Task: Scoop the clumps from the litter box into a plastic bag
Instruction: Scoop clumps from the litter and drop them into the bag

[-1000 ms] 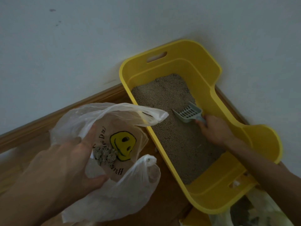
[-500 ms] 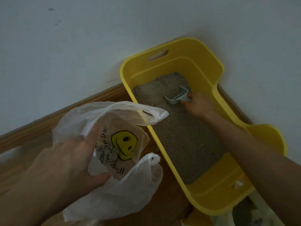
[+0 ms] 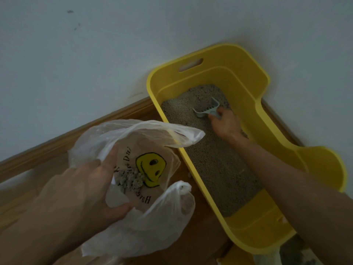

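Fingers of the right hand (image 3: 226, 124) grip one grey slotted scoop (image 3: 207, 110) at the yellow litter box's (image 3: 246, 67) twelve-o'clock end, while the left hand (image 3: 89, 190) holds open one plastic bag (image 3: 152, 222) containing one clump pile (image 3: 130, 180) at nine o'clock.

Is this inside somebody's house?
Probably, yes: a corner of a room at home. A yellow litter box sits on a wooden floor against a plain wall with a wooden baseboard.
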`<action>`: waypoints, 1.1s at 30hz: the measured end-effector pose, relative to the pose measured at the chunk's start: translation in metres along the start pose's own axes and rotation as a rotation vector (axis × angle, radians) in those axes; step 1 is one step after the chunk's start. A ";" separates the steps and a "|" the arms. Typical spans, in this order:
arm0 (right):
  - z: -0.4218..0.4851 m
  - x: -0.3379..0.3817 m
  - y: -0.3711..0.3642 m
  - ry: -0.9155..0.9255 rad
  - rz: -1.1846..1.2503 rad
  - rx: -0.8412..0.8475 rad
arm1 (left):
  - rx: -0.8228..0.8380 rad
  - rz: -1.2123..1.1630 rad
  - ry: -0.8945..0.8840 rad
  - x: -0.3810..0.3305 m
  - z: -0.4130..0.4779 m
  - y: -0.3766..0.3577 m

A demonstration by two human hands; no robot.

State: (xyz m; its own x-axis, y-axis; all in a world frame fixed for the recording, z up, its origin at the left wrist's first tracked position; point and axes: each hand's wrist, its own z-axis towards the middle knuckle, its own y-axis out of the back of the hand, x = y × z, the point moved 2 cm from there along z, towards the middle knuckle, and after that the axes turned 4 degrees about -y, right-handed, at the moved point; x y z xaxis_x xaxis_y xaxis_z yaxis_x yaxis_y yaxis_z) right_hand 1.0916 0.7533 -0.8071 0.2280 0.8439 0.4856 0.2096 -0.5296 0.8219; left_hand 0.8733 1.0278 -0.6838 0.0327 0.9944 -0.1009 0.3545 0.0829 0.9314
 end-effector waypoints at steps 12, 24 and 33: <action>-0.010 -0.019 -0.025 0.054 0.081 -0.150 | 0.043 -0.058 0.023 0.006 -0.011 0.005; -0.019 -0.020 -0.020 0.106 0.211 -0.103 | -0.047 -0.100 0.005 0.011 -0.012 0.000; -0.033 -0.017 -0.004 0.177 0.250 -0.124 | -0.072 -0.171 -0.020 0.012 -0.011 -0.004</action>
State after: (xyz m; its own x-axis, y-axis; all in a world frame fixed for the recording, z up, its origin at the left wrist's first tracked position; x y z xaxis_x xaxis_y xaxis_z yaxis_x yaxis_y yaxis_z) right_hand 1.0556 0.7437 -0.8087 0.0865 0.6967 0.7121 0.0484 -0.7169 0.6955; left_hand 0.8624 1.0403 -0.6848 -0.0038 0.9638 -0.2665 0.2882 0.2562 0.9226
